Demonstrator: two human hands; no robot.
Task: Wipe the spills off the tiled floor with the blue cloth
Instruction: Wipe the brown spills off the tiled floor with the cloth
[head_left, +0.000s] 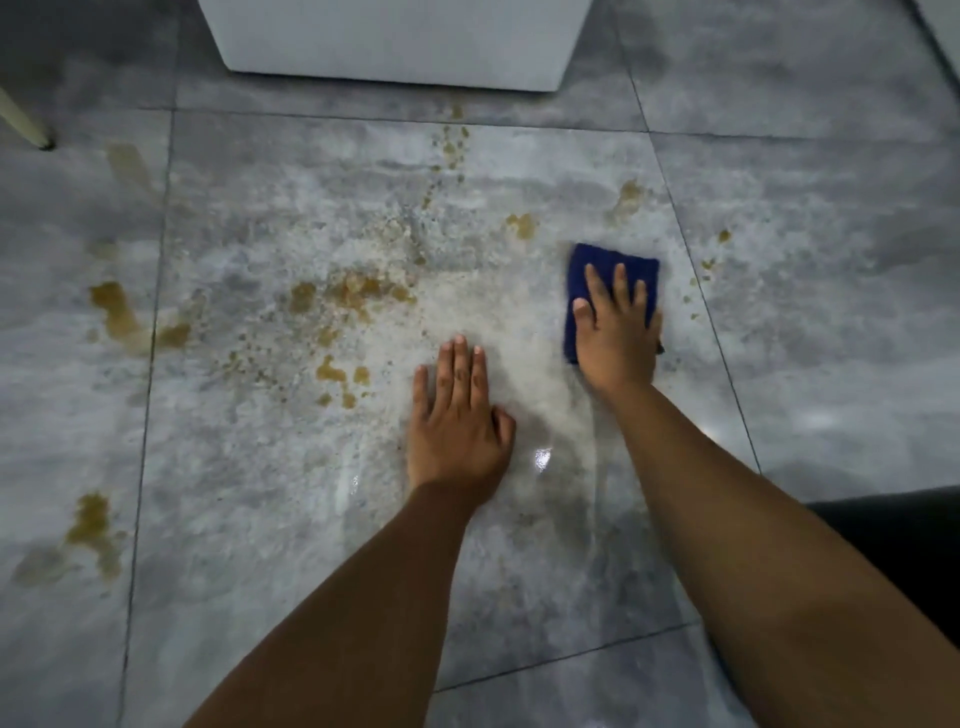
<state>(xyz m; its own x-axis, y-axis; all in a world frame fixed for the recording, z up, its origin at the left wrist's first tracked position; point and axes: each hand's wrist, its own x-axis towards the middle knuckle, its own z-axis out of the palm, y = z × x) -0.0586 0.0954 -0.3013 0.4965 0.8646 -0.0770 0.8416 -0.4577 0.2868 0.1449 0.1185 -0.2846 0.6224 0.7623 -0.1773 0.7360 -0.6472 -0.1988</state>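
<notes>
A folded blue cloth (597, 262) lies flat on the grey tiled floor (311, 519), right of centre. My right hand (618, 332) presses down on it with fingers spread, covering its near half. My left hand (457, 421) rests palm-down on the bare tile, left of and nearer than the cloth, holding nothing. Brown spills (353, 293) spread over the middle tile, with more puddles at the left (117, 312) and small drops right of the cloth (709, 262). A pale wet smear (519, 332) lies between my hands.
A white box-like unit (395, 41) stands on the floor at the top centre. A pale furniture leg (26, 122) touches the floor at the top left. Dark clothing (904, 551) shows at the right edge. More brown stains (93, 525) sit at the lower left.
</notes>
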